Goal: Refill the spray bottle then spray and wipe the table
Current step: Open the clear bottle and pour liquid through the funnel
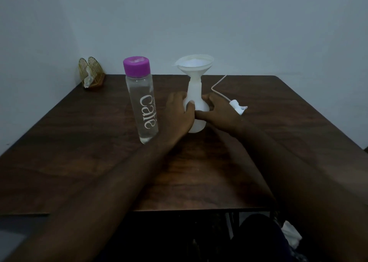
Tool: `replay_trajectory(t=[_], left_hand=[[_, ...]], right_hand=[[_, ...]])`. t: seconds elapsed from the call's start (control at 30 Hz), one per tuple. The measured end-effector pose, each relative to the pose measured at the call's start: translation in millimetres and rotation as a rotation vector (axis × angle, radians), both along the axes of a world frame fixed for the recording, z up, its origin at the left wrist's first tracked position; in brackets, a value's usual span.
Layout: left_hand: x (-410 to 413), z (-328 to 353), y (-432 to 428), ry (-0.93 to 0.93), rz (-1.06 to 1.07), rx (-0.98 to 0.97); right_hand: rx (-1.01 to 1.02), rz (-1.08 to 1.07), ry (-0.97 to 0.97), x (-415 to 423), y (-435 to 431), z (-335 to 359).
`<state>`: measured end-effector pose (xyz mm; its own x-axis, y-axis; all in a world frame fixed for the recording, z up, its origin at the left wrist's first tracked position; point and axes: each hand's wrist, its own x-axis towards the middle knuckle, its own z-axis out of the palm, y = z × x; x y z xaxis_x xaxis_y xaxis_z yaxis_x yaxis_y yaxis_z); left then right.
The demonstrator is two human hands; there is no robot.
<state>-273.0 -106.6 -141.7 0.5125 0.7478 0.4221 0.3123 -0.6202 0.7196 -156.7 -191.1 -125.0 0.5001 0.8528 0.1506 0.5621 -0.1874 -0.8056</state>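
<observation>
A white spray bottle body (196, 94) stands upright mid-table with a white funnel (194, 64) set in its neck. My left hand (179, 112) grips its left side, thumb across the front. From the right, my right hand (219, 112) holds the bottle, thumb at its lower front. The white spray head (238, 106) with its dip tube lies on the table just right of my right hand. A clear water bottle (142, 102) with a purple cap stands to the left, close to my left wrist.
The dark wooden table (79, 152) meets a pale wall at the back. A gold wire napkin holder (91, 74) sits at the back left corner. A white cloth (290, 237) lies below the table's front edge at the right.
</observation>
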Motion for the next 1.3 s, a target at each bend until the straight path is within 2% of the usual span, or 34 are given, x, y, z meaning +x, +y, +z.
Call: replay_trajectory(t=[0.13, 0.3, 0.6, 0.67, 0.73, 0.83, 1.03, 1.17, 1.3], left_hand=[[-32, -9, -23, 0.014, -0.062, 0.145], [-62, -11, -46, 0.021, -0.125, 0.198], [-73, -1, -50, -0.032, -0.188, 0.043], [-74, 7, -46, -0.075, -0.197, -0.017], [-75, 19, -45, -0.195, -0.242, -0.072], [-75, 35, -42, -0.333, -0.330, -0.131], [-69, 38, -39, -0.140, -0.444, -0.106], [-59, 29, -35, -0.176, -0.432, -0.054], [-52, 31, -26, -0.192, -0.388, -0.083]], right_hand=[[0.000, 0.080, -0.014, -17, -34, -3], [-0.033, 0.185, 0.067, -32, -73, -7], [0.008, 0.197, 0.108, -40, -84, -2], [0.096, 0.147, 0.126, -40, -86, 6], [0.266, 0.119, 0.174, -42, -88, 18], [0.428, 0.157, 0.203, -45, -87, 39], [0.384, 0.177, 0.185, -55, -72, 39], [0.404, 0.158, 0.223, -56, -62, 36], [0.412, 0.122, 0.247, -54, -52, 41]])
